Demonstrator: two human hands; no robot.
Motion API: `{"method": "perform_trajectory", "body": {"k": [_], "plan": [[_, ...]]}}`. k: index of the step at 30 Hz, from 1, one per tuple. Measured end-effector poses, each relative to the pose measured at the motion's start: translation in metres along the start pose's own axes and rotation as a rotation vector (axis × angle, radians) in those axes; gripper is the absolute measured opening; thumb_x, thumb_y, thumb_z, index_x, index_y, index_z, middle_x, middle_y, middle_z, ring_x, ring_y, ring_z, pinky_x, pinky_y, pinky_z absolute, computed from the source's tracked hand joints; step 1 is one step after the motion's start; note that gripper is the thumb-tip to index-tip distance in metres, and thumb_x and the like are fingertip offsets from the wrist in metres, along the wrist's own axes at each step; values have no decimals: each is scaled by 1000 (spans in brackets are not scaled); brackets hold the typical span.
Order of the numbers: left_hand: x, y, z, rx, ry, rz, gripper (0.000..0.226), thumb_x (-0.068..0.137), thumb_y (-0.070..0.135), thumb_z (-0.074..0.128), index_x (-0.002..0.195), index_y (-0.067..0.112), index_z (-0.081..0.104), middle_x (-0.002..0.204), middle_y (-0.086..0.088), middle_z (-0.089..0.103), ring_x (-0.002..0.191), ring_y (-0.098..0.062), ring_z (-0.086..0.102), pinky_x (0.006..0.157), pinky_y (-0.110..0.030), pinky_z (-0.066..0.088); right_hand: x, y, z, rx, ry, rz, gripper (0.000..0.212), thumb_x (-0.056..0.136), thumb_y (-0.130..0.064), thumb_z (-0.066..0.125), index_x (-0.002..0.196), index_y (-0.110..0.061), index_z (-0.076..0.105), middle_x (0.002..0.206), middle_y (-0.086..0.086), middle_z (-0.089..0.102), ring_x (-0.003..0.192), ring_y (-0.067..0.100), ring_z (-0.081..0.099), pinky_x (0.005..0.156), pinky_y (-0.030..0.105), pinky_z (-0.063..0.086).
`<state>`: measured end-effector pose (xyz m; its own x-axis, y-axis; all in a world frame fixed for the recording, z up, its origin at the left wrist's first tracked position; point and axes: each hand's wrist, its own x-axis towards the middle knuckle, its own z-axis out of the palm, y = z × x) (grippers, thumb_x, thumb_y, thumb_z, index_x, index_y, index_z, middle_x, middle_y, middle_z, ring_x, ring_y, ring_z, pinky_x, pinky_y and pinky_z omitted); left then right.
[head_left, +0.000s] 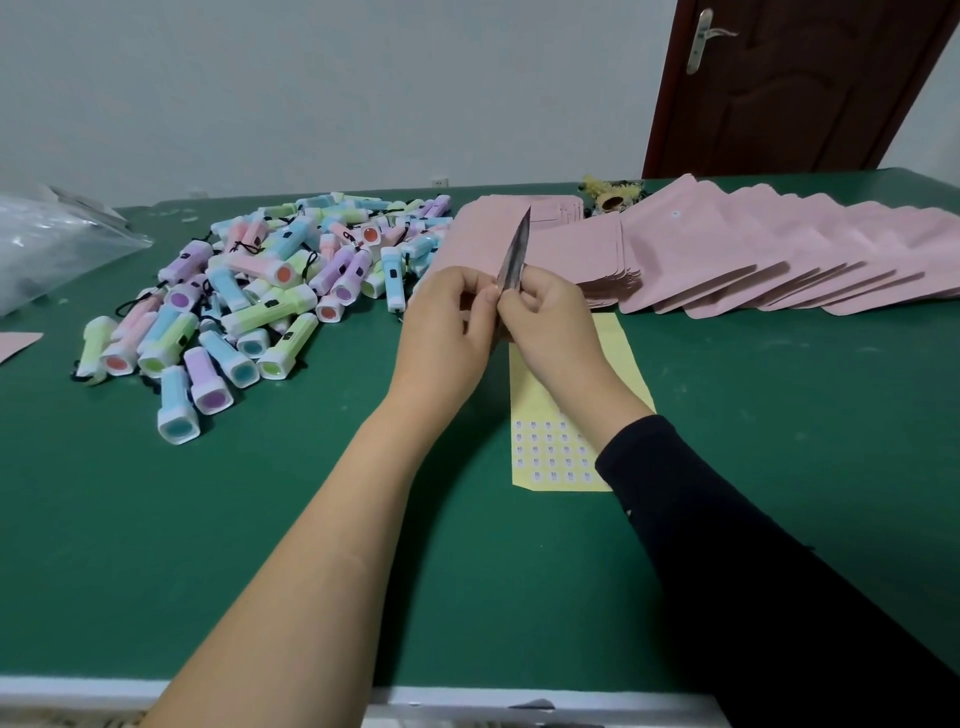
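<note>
Where left hand meets right hand, pouch pinched between, upright

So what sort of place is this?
Probably a small hand-packing workroom: a heap of pastel toy torches on the green table, fanned stacks of pink pouches, a sticker sheet, and the left hand and right hand pinching one pouch.

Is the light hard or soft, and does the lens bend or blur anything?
Head view: soft, even light, faint shadows on the table; the wide lens leans the door and bows the table's far edge; the pouch pinched by the left hand and right hand looks smeared; the plastic bag glints.
</note>
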<state>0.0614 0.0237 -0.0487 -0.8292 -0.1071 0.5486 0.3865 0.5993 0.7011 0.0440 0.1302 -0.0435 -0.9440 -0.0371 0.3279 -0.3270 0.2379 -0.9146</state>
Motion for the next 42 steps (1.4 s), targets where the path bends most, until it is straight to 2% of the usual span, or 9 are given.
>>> {"method": "perform_trajectory", "body": {"k": [4,8,11,16,22,27,33,37,42], "plan": [[-4,7,2,-151,39,-59,10,97,13,57,93,23,57,87,16,62,77,10,59,69,-8,45,-4,0,-1,-306,48,-221,29,98,-9,41,117,-8,64,81,7,67,71,25,57,65,33,45],[-3,14,-1,-366,94,-168,18,94,18,61,112,21,64,106,8,69,99,-9,66,91,-35,55,-8,-5,0,-427,53,-366,44,100,-8,40,143,-13,47,113,16,70,100,37,63,86,45,47],[-4,13,-2,-237,124,-94,21,96,17,57,99,34,67,86,24,69,81,6,64,75,-12,49,-12,-6,4,-423,75,-393,42,102,-10,40,143,-11,47,110,18,70,96,39,64,83,48,49],[-4,9,-3,-150,126,-81,28,96,18,55,71,28,62,52,19,51,50,-2,41,50,-12,27,-12,-5,2,-521,77,-448,44,101,-9,43,144,-7,44,108,20,70,91,42,63,79,47,46],[-1,4,-7,-117,96,-92,21,95,19,58,80,9,70,67,-4,65,60,-11,48,58,-28,37,-12,-6,6,-514,69,-359,43,102,-15,44,144,-11,44,106,18,71,93,40,63,81,48,46],[1,8,-11,-188,92,-138,26,91,13,61,72,29,68,62,22,66,59,6,57,61,-11,41,-13,-8,7,-418,82,-302,42,99,-9,44,140,-9,50,105,20,71,93,39,63,83,47,47],[2,8,-17,-186,94,-126,23,91,12,58,75,23,69,59,19,65,57,7,55,60,-8,39,-10,-10,3,-230,104,-226,37,92,-4,43,117,-13,68,79,7,69,67,26,56,65,37,47],[4,8,-16,-168,68,-136,26,91,13,58,67,23,64,58,19,63,56,4,54,59,-12,40,-7,-10,0,-177,97,-173,30,91,-6,46,105,-13,72,72,-3,65,69,21,55,63,32,45],[2,8,-10,-74,48,-171,11,88,17,58,81,24,62,71,19,65,66,3,57,63,-13,42,-9,-9,7,-312,-67,-135,38,96,-7,42,131,-18,54,100,5,69,95,31,62,81,35,49]]}}
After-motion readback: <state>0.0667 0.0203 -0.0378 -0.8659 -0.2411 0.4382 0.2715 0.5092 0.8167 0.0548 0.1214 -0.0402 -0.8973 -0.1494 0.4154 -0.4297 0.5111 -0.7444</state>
